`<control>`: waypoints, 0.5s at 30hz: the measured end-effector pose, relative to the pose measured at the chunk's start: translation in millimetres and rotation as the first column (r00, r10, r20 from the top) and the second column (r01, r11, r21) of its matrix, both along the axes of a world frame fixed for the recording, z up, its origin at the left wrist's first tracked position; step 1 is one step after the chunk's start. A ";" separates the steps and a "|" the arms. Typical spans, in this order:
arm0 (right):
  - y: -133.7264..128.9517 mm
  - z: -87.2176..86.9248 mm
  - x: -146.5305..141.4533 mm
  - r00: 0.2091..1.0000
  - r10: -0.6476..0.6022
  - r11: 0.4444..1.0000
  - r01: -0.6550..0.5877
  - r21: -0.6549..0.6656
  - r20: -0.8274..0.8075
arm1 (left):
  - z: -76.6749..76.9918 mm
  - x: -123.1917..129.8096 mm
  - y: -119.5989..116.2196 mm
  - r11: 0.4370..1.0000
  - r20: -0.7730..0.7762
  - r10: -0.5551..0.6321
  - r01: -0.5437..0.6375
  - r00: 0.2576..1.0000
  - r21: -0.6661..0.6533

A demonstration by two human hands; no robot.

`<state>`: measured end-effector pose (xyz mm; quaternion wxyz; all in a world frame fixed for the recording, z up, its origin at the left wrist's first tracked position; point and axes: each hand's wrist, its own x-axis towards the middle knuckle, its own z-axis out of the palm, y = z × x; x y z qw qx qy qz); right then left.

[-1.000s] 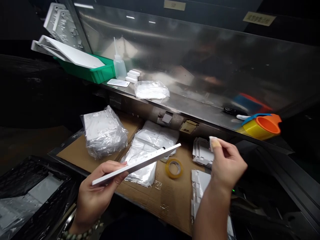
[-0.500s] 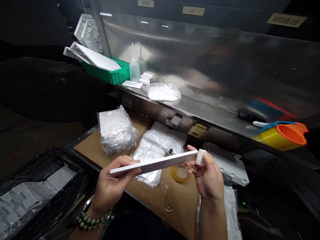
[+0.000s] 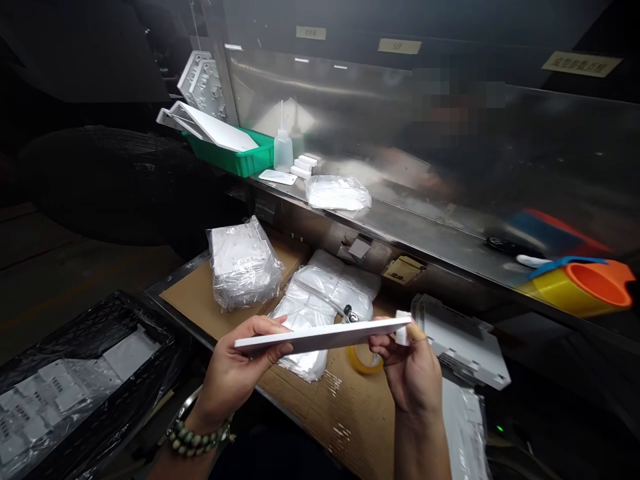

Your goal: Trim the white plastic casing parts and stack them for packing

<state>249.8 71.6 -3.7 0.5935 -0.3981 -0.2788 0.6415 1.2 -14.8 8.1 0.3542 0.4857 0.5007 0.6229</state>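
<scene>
My left hand [image 3: 250, 353] grips the left end of a flat white plastic panel [image 3: 325, 337], seen nearly edge-on, thumb below and fingers above. At the panel's right end, my right hand [image 3: 413, 367] pinches a small white block, sponge-like in look [image 3: 402, 330], against or right beside the panel's end. A yellowish bandage-like wrap shows on a right fingertip. Behind and below the panel lie a roll of clear yellow tape [image 3: 364, 360] and a stack of clear plastic bags [image 3: 310, 293]. The panel's upper face is hardly visible.
A bagged stack of white parts [image 3: 245, 263] rests on the cardboard [image 3: 185, 293]. At left, a black crate [image 3: 150, 320] contains bagged parts. White panels [image 3: 470, 343] lie at right. The metal shelf [image 3: 400, 220] bears a green bin [image 3: 250, 160], squeeze bottle [image 3: 283, 152] and colourful cups [image 3: 585, 287].
My right hand has brought the small white block from just off the panel's end onto or against it, its fingers closing in. The whole view has shifted slightly.
</scene>
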 end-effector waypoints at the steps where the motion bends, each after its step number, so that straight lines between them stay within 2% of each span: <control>1: -1.0 0.1 0.0 1.000 -0.016 1.000 0.016 -0.004 -0.009 | -1.1 -0.5 0.0 1.000 -0.004 -0.005 0.005 1.000 -0.008; 8: -10.9 5.9 2.9 0.999 -0.031 0.999 0.032 0.012 -0.020 | -9.7 -5.0 2.1 0.999 -0.023 -0.042 0.042 0.999 0.024; 15: -21.0 13.4 4.8 0.997 -0.027 0.999 0.028 0.020 -0.071 | -5.2 -0.2 2.8 1.000 0.035 -0.011 0.011 0.999 0.000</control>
